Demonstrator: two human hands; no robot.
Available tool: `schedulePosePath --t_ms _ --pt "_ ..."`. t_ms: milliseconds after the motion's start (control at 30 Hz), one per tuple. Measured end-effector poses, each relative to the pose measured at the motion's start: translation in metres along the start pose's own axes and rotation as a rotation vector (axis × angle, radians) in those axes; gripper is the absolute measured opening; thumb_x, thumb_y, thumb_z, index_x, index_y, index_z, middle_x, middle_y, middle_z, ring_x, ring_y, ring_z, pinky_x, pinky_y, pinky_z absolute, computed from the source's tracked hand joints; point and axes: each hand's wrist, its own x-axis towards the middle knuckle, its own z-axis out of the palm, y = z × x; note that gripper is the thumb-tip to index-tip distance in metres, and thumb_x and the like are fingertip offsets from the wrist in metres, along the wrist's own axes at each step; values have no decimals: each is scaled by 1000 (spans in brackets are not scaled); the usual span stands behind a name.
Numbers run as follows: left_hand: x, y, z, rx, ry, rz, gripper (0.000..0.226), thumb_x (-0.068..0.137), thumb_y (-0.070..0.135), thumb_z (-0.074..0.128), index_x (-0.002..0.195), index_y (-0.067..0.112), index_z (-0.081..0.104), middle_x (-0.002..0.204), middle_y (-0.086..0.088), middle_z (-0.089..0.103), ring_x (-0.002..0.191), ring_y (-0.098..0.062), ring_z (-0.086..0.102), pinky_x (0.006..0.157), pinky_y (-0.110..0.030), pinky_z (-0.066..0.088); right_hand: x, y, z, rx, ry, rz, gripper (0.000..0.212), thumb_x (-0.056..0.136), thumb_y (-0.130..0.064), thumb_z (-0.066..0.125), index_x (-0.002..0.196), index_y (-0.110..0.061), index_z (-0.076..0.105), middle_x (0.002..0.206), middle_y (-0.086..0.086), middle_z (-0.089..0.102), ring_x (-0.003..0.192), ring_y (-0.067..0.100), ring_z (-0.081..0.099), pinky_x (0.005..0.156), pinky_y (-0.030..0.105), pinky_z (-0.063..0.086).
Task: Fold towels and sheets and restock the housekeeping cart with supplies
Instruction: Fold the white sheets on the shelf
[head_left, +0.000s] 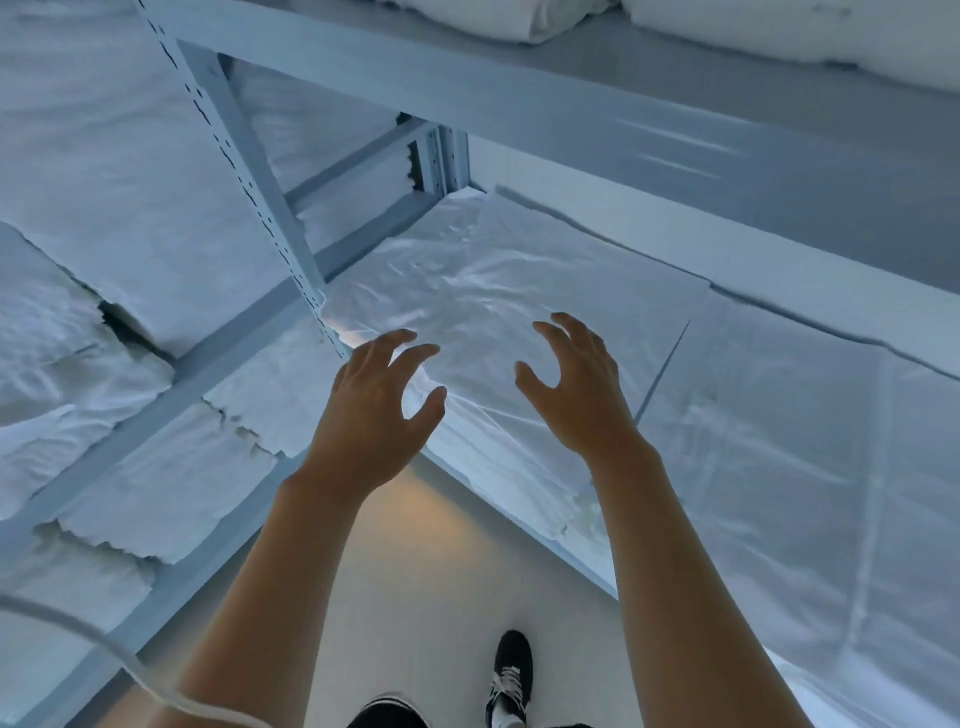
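White linen on pale grey-blue shelving

The folded sheets (519, 291) are plain white, unpatterned, tinted bluish by the light; the shelf frame (415, 88) is pale grey-blue; the floor (415, 597) is light beige; the shoe (511, 675) is black with white laces.

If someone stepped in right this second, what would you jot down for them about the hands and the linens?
Left hand: open, fingers spread, holding nothing.
Right hand: open, holding nothing.
Both hover over the folded sheet lying on the shelf in front.
More folded white linens fill the rack to the left; bulkier bedding sits on the upper shelf.
Done: these stacks look folded.
Left: probably lifting a sheet; no cart is in view.
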Motion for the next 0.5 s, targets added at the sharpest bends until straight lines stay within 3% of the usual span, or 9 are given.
schedulePosePath --t_ms 267,500 --pt "71 -26 38 -111 -107 65 48 96 43 60 140 27 58 150 5 47 141 -18 40 116 -48 39 43 31 26 -55 19 126 63 96 -58 51 150 -24 47 162 -2 34 150 20 30 120 47 28" --pt "119 -51 105 -179 -292 249 51 97 40 61 145 26 52 150 5 48 140 -18 40 116 -45 38 39 63 68 -94 32 386 64 98 -55 54 152 -22 45 164 1 32 150 23 29 121 49 29"
